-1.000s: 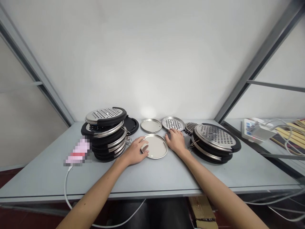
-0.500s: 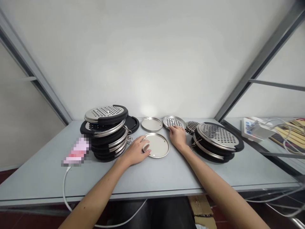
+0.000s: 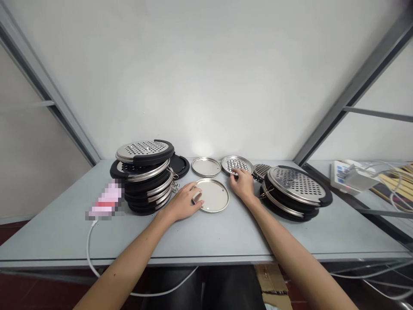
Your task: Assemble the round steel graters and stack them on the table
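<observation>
My left hand rests at the left edge of a round, shallow metal lid. Its fingers and thumb are spread over the rim, with bare metal showing between them. My right hand is at the near rim of a round grater disc, its fingers curled and closed there; the fingertips are partly hidden. Behind the near lid lies a second round metal lid. A smaller dark perforated grater disc lies right of the one at my right hand.
At left stands a tall stack of black-rimmed graters, with a black round base behind it. A shorter grater stack sits at right. A pixelated pink object has a white cable. A power strip is farther right.
The view has shifted slightly. My right hand's fingers have curled a little at the grater disc's rim. My left hand stays by the near lid.
</observation>
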### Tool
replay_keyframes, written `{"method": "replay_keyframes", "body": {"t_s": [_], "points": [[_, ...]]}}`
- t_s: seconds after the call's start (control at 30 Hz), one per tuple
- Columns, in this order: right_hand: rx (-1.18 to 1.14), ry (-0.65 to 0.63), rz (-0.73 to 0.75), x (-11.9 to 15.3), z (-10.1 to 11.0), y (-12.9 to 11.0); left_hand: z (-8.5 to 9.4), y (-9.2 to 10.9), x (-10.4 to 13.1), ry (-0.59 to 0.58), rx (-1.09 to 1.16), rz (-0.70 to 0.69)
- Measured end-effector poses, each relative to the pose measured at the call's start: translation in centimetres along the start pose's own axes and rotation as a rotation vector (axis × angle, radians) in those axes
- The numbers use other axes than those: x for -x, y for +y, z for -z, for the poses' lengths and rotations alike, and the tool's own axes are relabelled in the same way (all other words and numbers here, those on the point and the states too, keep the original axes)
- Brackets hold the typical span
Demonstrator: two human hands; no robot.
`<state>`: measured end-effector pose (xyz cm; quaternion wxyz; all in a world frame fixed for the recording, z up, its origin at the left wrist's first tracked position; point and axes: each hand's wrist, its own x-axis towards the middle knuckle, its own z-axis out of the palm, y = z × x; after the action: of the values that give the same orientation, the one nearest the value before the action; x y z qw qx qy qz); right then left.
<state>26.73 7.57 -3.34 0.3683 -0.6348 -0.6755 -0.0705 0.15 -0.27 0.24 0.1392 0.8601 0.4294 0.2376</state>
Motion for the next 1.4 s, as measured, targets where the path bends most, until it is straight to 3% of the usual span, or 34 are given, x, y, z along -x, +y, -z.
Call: {"method": "replay_keyframes", "body": {"t_s": [0.23,0.5,0.63,0.97,1.4], "points": [[-0.1,0.047,0.068,0.5,0.2,-0.1,-0.2,-0.2,0.0,0.0,0.004,0.007],[-0.131,0.222,-0.16,0.0,0.4,1.5,0.1,-0.1,0.1,-0.01,0.015,0.026],[-0.149,0.223,-0.215,-0.2,0.4,2.4,0.1,0.0,0.1,-0.012,0.022,0.039],[-0.09,0.216,-0.173,-0.1,0.4,2.7,0.1,-0.1,0.1,0.0,0.034,0.036],[0.065,0.129,-0.185,-0.2,0.4,3.4,0.2,-0.1,-0.1,0.012,0.019,-0.071]]}}
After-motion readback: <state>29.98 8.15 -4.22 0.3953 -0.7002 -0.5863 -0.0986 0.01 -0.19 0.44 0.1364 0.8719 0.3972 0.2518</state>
